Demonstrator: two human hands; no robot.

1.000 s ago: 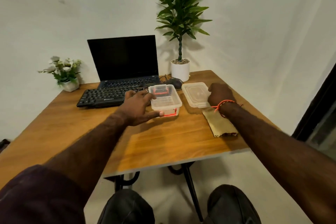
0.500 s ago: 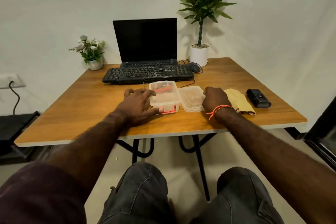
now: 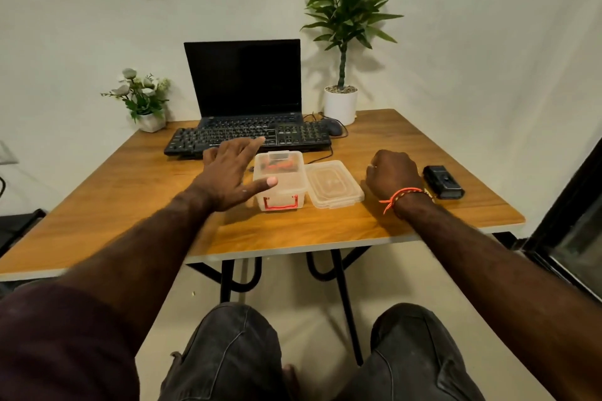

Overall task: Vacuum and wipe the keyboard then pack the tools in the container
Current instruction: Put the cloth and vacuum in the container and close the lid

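A black keyboard [image 3: 247, 137] lies at the back of the wooden table [image 3: 130, 205], in front of a laptop. An open clear container [image 3: 283, 185] with red latches stands mid-table, something red inside it. Its lid [image 3: 334, 184] lies just to the right. My left hand [image 3: 228, 172] hovers at the container's left side, fingers spread, thumb across its front wall. My right hand [image 3: 394, 176] is curled, knuckles up, on a tan cloth [image 3: 430, 195]; only a sliver of the cloth shows by the wrist. A small black vacuum [image 3: 443, 181] lies right of that hand.
The laptop [image 3: 244, 75] stands open with a dark screen. A black mouse [image 3: 332, 127] and a tall plant in a white pot [image 3: 340, 104] are at the back right. A small flower pot [image 3: 151, 120] sits back left. A dark door frame stands at the right.
My right hand has left the lid and moved right onto the cloth. My left hand has lifted off the table and spread its fingers towards the keyboard.
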